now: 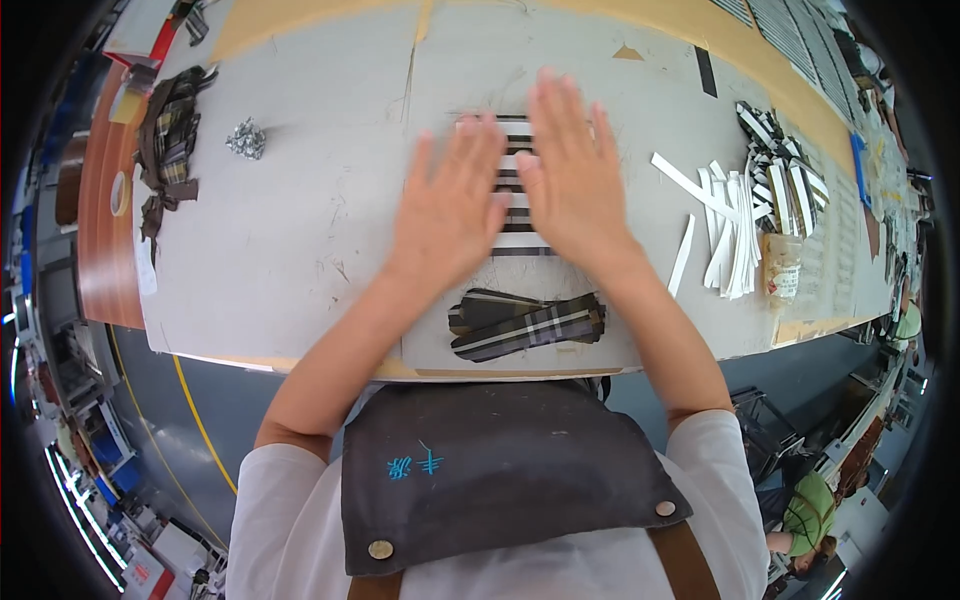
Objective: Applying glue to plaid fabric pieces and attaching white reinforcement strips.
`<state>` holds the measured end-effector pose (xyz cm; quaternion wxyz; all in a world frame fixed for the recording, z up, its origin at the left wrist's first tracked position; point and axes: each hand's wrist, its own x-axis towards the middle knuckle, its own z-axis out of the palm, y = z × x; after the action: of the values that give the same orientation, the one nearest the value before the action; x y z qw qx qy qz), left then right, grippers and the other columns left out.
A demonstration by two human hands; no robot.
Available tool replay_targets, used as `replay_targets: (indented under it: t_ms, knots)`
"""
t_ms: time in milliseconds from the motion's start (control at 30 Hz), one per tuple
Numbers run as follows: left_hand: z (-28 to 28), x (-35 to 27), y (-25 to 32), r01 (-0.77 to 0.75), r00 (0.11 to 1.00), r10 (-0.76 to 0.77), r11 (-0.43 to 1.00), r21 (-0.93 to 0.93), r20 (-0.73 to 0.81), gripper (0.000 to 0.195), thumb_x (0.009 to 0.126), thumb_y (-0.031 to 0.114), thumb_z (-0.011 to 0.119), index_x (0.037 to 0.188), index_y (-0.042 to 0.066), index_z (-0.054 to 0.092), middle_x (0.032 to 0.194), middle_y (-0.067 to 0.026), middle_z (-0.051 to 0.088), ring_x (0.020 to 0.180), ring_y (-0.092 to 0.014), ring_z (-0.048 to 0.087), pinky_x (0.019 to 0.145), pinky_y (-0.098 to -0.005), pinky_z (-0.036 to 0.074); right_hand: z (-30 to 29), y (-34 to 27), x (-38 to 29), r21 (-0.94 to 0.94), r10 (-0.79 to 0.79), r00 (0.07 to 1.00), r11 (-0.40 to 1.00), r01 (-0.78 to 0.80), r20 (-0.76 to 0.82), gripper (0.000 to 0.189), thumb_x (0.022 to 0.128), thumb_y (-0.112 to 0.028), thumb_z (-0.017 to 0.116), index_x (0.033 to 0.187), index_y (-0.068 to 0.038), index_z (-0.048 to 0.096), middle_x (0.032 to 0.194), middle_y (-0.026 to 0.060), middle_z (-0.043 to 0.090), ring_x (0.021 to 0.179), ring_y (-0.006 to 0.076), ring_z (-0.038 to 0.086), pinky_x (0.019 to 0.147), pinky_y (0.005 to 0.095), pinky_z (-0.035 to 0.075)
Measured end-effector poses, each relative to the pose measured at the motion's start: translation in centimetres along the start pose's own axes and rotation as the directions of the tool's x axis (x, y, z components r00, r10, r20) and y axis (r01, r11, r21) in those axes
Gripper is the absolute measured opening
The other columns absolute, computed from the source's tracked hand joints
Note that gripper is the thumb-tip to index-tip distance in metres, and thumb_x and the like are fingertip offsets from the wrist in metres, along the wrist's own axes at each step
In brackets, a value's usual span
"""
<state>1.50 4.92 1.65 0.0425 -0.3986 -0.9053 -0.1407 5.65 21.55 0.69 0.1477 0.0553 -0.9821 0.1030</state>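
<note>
Both hands lie palm down, side by side, over a row of dark and white strips [515, 199] on the board-covered table. My left hand [454, 202] covers the strips' left ends, its fingers pointing away from me. Over their right ends is my right hand [577, 172], fingers also extended and its thumb near the middle of the row. Neither hand is closed around anything. Between my forearms, near the table's front edge, several plaid fabric strips [529, 326] lie in a crossed pile. The palms and the strip ends beneath them are hidden.
White strips [731, 232], a jar [782, 266] and a heap of striped strips [787, 165] are at right. Crumpled silvery material [246, 139] and dark plaid fabric [172, 135] lie at left, near a tape roll [119, 193]. A person in green [810, 514] is at far lower right.
</note>
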Motion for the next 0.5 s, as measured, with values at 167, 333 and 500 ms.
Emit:
replay_targets:
  t_ms: [167,333,500]
  knots:
    - [0.2,-2.2,-3.6,0.129,0.991,-0.131,0.987,0.099,0.020,0.057,0.093,0.026,0.051,0.143,0.005,0.037,0.155,-0.0111,0.026,0.145,-0.024,0.020,0.115,-0.0502,0.014,1.0,0.0,-0.2,-0.001,0.000,1.000,1.000,0.000,0.030,0.053,0.096,-0.031,0.044,0.138,0.003,0.041,0.151,0.0145,0.032,0.141,0.0285,0.026,0.116,0.0442,0.018]
    - [-2.3,-4.2,-3.8,0.114,0.967,-0.157,0.970,-0.213,-0.199,0.038,0.081,0.012,0.066,0.116,0.000,0.057,0.119,-0.0172,0.055,0.110,-0.033,0.051,0.095,-0.0437,0.040,-0.8,-2.0,0.6,-0.005,-0.063,0.997,0.998,0.063,-0.053,0.053,0.096,-0.030,0.045,0.139,0.000,0.041,0.152,0.0161,0.027,0.142,0.0324,0.024,0.115,0.0444,0.019]
    - [-2.2,-3.8,-0.9,0.042,0.996,-0.067,0.923,-0.382,-0.054,0.022,0.075,0.004,0.069,0.095,0.000,0.061,0.092,-0.0106,0.058,0.088,-0.030,0.052,0.079,-0.0397,0.044,0.3,-0.3,-0.1,0.321,0.003,0.997,0.947,0.022,-0.078,0.047,0.089,-0.019,0.056,0.131,0.000,0.048,0.143,0.0175,0.037,0.133,0.0350,0.032,0.111,0.0462,0.025]
